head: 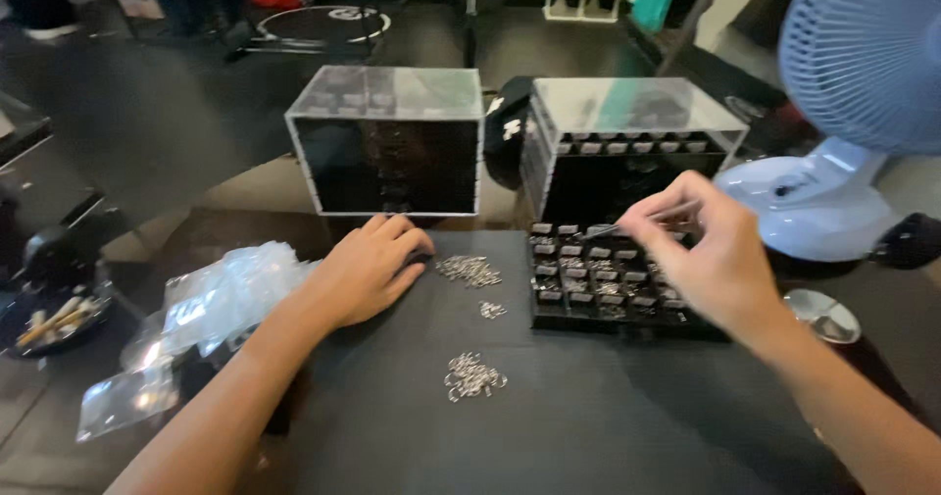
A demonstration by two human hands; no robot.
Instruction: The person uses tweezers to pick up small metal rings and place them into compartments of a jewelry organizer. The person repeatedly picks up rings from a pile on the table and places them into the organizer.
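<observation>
The left hand lies palm down on the black mat, fingers loosely curled and close together, holding nothing that shows; its fingertips rest on the mat just left of a small pile of silver rings. Whether anything sits under the palm cannot be told.

The right hand is raised over the black tray of small compartments, fingers pinched together on thin metal tweezers. The tweezers point left, with their tip above the tray's back row. The picture is too blurred to show whether the tip grips anything.

The tray sits on the mat at the right, its compartments filled with tiny silvery parts. Two more heaps of rings lie on the mat: a very small one just beside the tray's left edge, and a larger one nearer the person, well apart from both hands.

Behind the mat stand two clear plastic drawer boxes, one behind the left hand and one behind the tray. A bunch of small clear bags lies left of the left forearm. A pale blue fan stands at the right, with a round metal lid in front of its base.
</observation>
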